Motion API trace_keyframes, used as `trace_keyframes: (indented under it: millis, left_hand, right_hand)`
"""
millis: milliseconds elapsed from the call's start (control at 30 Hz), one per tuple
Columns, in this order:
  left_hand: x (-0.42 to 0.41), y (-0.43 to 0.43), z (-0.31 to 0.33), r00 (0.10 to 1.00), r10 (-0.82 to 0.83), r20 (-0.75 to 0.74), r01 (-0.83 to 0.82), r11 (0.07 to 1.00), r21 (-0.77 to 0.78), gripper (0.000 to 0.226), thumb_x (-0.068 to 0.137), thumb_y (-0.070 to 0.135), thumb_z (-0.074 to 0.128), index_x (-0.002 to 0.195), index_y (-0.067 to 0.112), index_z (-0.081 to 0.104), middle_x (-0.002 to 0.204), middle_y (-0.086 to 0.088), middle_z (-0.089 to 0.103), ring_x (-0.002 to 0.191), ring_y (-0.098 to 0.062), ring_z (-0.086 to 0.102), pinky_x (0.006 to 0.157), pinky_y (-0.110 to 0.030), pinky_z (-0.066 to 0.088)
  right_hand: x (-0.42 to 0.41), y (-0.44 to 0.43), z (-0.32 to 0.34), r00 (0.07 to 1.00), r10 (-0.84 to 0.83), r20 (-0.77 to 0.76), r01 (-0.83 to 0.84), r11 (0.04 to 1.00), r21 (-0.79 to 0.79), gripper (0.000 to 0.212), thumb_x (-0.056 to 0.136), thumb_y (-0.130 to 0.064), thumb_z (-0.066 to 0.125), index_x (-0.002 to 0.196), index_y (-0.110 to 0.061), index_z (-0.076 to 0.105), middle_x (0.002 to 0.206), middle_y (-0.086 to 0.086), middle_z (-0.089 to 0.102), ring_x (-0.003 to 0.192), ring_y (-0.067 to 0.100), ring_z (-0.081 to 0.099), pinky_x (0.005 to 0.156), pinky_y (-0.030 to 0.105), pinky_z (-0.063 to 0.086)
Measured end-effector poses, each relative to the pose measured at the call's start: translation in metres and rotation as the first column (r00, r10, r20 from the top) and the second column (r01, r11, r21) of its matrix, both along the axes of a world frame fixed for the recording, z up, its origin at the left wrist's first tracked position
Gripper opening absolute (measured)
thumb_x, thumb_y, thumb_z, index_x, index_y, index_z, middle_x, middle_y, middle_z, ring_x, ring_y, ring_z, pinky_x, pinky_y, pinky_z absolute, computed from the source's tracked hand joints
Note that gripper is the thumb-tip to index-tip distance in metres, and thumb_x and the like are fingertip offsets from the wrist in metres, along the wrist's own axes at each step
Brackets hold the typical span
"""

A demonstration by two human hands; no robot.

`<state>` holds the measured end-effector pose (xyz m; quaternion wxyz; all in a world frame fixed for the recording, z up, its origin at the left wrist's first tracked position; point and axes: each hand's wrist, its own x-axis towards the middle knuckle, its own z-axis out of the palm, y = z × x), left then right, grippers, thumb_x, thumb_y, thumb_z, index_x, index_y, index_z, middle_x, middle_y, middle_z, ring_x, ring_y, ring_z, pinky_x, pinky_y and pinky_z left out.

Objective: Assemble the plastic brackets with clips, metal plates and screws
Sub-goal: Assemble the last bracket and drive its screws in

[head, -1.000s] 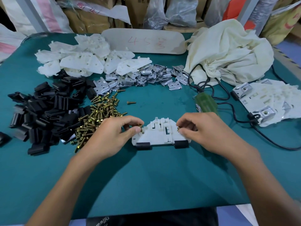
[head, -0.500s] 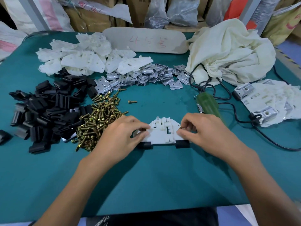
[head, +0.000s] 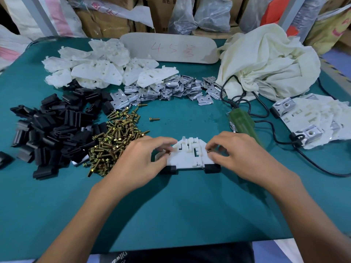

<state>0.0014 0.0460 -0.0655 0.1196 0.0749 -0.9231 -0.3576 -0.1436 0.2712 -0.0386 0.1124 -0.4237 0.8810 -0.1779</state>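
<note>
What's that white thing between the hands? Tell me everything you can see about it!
The white bracket looks like moulded plastic: flat, with a wide straight near edge, a narrower notched far edge and slots cut through it. It lies flat on the teal table. A black clip sits on its near left corner and a second clip on its near right. The left hand pinches a brass screw at its left side, and the right hand pinches a second screw at its right.
</note>
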Motion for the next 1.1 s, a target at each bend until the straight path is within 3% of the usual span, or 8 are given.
trace_keyframes:
  millis: [133,300,433,633,867,933,1000,1100]
  left_hand:
    - [-0.002,0.001,0.000,1.000,0.023,0.001,-0.023,0.994,-0.109,0.039,0.088,0.037,0.075,0.125,0.032,0.065,0.101,0.022,0.064,0.099,-0.004,0.048,0.088,-0.019,0.038]
    - [-0.003,0.005,0.002,0.999,0.042,-0.014,-0.043,0.997,-0.071,0.034,0.087,0.020,0.075,0.119,0.030,0.069,0.097,0.024,0.069,0.097,-0.002,0.055,0.092,-0.026,0.045]
    - [-0.006,0.002,0.002,0.995,-0.048,0.091,0.053,0.997,-0.060,0.058,0.087,0.042,0.073,0.140,0.039,0.051,0.133,0.029,0.054,0.127,0.003,0.041,0.111,-0.027,0.032]
    - [-0.024,0.013,-0.011,0.974,-0.124,0.191,0.150,0.981,-0.123,0.102,0.068,0.086,0.059,0.154,0.041,0.023,0.156,0.022,0.028,0.140,0.001,0.017,0.112,-0.028,0.018]
    - [-0.027,0.022,-0.030,0.989,-0.063,0.135,0.076,0.993,-0.095,0.104,0.066,0.086,0.059,0.153,0.038,0.029,0.140,0.020,0.044,0.125,-0.005,0.030,0.105,-0.028,0.030]
    - [-0.026,0.023,-0.031,0.991,-0.052,0.123,0.062,0.994,-0.086,0.104,0.066,0.085,0.061,0.153,0.037,0.031,0.138,0.020,0.046,0.122,-0.005,0.032,0.107,-0.029,0.032]
    - [-0.025,0.023,-0.031,0.992,-0.047,0.120,0.057,0.995,-0.082,0.104,0.066,0.085,0.061,0.153,0.037,0.031,0.138,0.019,0.046,0.121,-0.004,0.031,0.107,-0.029,0.031]
    - [-0.025,0.023,-0.032,0.991,-0.045,0.124,0.059,0.992,-0.109,0.105,0.067,0.090,0.056,0.153,0.036,0.030,0.140,0.019,0.046,0.123,-0.005,0.031,0.107,-0.030,0.030]
  right_hand:
    - [0.000,0.002,0.000,0.999,-0.010,-0.051,0.012,0.999,0.035,0.014,0.096,-0.042,0.064,0.107,-0.033,0.065,0.101,-0.015,0.063,0.095,0.012,0.059,0.084,0.035,0.047]
    - [0.000,0.001,0.001,0.999,-0.008,-0.050,0.009,0.999,0.034,0.013,0.097,-0.043,0.063,0.098,-0.030,0.064,0.097,-0.012,0.063,0.094,0.016,0.061,0.081,0.038,0.048]
    - [-0.001,0.002,0.000,0.991,-0.048,-0.123,0.062,0.992,0.113,0.038,0.089,-0.067,0.054,0.111,-0.037,0.062,0.106,-0.016,0.064,0.097,0.010,0.056,0.078,0.034,0.044]
    - [-0.010,0.039,0.002,0.870,-0.472,-0.147,0.448,0.878,-0.169,0.049,0.091,-0.055,0.059,0.129,-0.024,0.062,0.123,0.007,0.066,0.114,0.031,0.056,0.094,0.039,0.041]
    - [-0.008,0.046,-0.024,0.795,-0.606,-0.006,0.606,0.794,0.058,0.066,0.097,-0.057,0.056,0.149,-0.021,0.039,0.136,0.012,0.056,0.120,0.035,0.057,0.090,0.042,0.040]
    - [-0.011,0.049,-0.022,0.793,-0.600,0.103,0.604,0.797,-0.007,0.060,0.097,-0.054,0.059,0.147,-0.024,0.045,0.134,0.005,0.060,0.119,0.028,0.060,0.089,0.039,0.042]
    - [-0.010,0.050,-0.018,0.739,-0.549,0.390,0.656,0.717,-0.235,0.039,0.098,-0.051,0.060,0.131,-0.032,0.057,0.115,-0.001,0.068,0.094,0.017,0.067,0.075,0.033,0.050]
    - [-0.001,0.037,-0.003,0.521,-0.306,0.797,0.845,0.317,-0.431,0.040,0.102,-0.059,0.049,0.106,-0.025,0.068,0.078,0.001,0.055,0.057,0.013,0.063,0.052,0.024,0.053]
